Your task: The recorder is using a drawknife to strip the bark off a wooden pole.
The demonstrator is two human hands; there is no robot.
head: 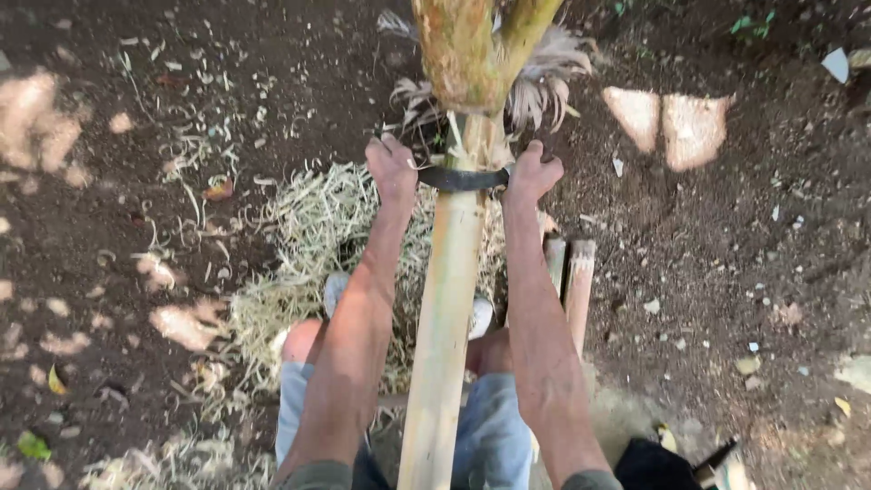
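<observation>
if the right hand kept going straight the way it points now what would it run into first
Probably the frayed, feathery fibres hanging beside the unpeeled bark section of the pole. The right hand grips one end of the curved blade and points up the pole; depth is unclear, so it might pass beside them to the dark soil.

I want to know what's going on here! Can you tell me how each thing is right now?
Long pale wooden pole: tilted, bark peeled off the near part, rough bark left further up.
Dark curved metal blade: lying across the pole.
Left hand: gripping one blade end.
Right hand: gripping the other end.
Pile of pale straw-like shavings: heaped on the soil.
</observation>
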